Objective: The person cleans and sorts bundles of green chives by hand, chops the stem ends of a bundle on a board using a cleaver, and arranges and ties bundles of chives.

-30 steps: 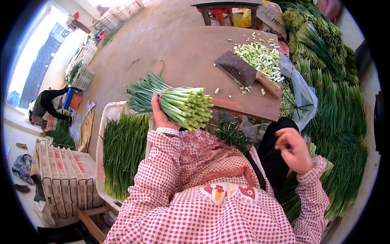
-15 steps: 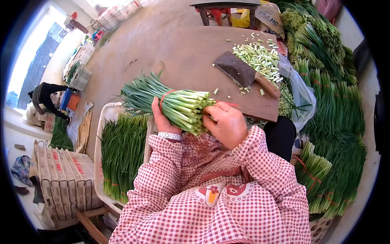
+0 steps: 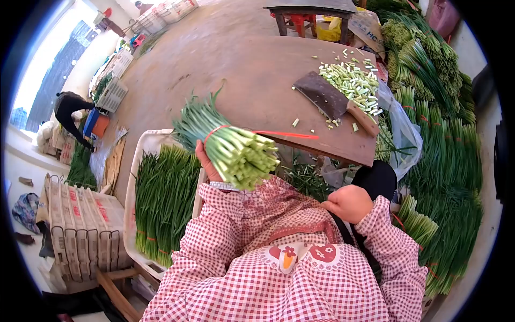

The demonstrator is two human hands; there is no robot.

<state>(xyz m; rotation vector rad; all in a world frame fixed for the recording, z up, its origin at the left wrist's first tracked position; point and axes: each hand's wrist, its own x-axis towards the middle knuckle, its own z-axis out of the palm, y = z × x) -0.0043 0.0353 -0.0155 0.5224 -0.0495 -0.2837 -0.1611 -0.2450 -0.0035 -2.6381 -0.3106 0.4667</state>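
- Ahead, a brown wooden tabletop [image 3: 263,96] carries a dark cleaver [image 3: 322,95] and chopped pale-green stems [image 3: 354,80] — a thin red band [image 3: 287,134] lies along its near edge.
- A clear plastic bag [image 3: 410,140] separates it from piled green bunches [image 3: 453,155].
- Beside a white plastic tub [image 3: 129,214], the left hand [image 3: 208,162] grips a red-banded, leafy green bunch [image 3: 228,147].
- The right hand [image 3: 351,204] curls fist-like — contents hidden.
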